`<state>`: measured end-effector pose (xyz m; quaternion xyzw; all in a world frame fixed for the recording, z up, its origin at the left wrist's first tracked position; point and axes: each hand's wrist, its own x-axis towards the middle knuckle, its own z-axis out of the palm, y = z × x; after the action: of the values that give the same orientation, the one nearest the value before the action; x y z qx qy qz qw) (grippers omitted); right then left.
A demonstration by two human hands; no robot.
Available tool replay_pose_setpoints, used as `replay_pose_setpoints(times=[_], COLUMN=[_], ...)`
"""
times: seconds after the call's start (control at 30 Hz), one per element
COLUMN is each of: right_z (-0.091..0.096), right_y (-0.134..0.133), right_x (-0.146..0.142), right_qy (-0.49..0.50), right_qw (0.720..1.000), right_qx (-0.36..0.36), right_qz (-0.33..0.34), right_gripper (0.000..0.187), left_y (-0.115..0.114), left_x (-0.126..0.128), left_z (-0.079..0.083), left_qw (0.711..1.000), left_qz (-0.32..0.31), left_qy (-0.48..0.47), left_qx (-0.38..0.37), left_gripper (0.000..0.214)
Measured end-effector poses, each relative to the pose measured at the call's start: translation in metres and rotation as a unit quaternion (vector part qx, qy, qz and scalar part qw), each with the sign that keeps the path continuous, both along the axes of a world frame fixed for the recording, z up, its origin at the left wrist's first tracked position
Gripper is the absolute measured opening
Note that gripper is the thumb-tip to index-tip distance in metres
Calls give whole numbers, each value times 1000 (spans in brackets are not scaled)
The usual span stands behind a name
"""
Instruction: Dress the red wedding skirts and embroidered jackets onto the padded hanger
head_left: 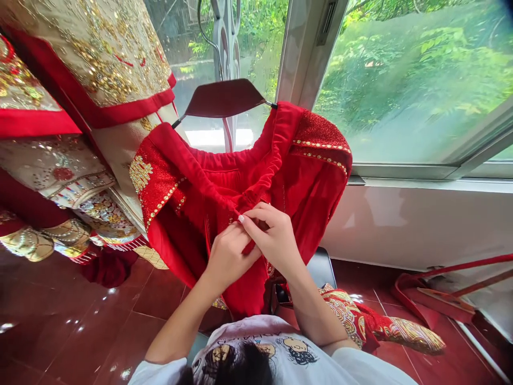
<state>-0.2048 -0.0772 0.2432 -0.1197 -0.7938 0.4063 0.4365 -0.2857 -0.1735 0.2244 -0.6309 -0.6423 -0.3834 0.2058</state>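
Observation:
A red skirt (248, 289) with a gathered waistband (218, 160), glittering panels and gold beaded trim hangs from a dark red clip hanger (224, 99). The clips grip the waistband at both sides. My right hand (276, 235) pinches the front of the waistband between thumb and fingertips, where a thin red cord or fold shows. My left hand (229, 254) is closed just below and to the left, its fingers curled at the same spot. Its fingertips are partly hidden, so exactly what lies between them cannot be made out.
Embroidered cream and red garments (100, 59) hang close on the left. Behind the hanger are a window (401, 96) and a metal grille (226, 48). A patterned red-gold cloth (360, 318) lies low right, near a dark chair (323, 267) and red metal frame (436, 299).

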Motion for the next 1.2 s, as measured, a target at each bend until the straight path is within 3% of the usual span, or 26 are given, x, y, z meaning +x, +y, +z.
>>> replay_pose_setpoints(times=[0.1, 0.2, 0.27, 0.37, 0.5, 0.6, 0.73, 0.83, 0.97, 1.07, 1.2], right_z=[2, 3, 5, 10, 14, 7, -11, -23, -42, -61, -75], right_y=[5, 7, 7, 9, 15, 21, 35, 48, 63, 70, 74], right_x=[1, 4, 5, 11, 38, 68, 106, 133, 164, 174, 157], right_qy=[11, -9, -38, -54, -45, -69, -99, -152, -217, -239, -279], right_qw=[999, 990, 967, 920, 888, 879, 903, 925, 922, 910, 891], right_qx=[-36, -115, -199, -295, -345, -338, -286, -233, -183, -177, -178], right_qz=[33, 85, 154, 252, 300, 328, 303, 258, 265, 289, 312], right_gripper=[20, 23, 25, 27, 28, 30, 36, 43, 53, 56, 56], left_y=[-16, -27, -26, -21, -24, -29, -26, -18, -8, -4, -3], left_x=[-26, -63, -86, -109, -122, -131, -149, -159, -163, -162, -154], left_z=[29, 70, 97, 129, 155, 162, 160, 159, 159, 159, 157], left_qw=[982, 954, 946, 943, 941, 942, 953, 960, 962, 962, 962], left_qz=[25, 78, 98, 53, 20, -1, -12, -5, -4, 1, 0], left_qy=[186, 289, 301, 281, 295, 310, 290, 257, 230, 230, 223], left_qx=[19, 9, -66, -169, -164, -126, -92, -112, -145, -149, -157], left_gripper=[11, 28, 27, 23, 41, 48, 39, 37, 35, 36, 34])
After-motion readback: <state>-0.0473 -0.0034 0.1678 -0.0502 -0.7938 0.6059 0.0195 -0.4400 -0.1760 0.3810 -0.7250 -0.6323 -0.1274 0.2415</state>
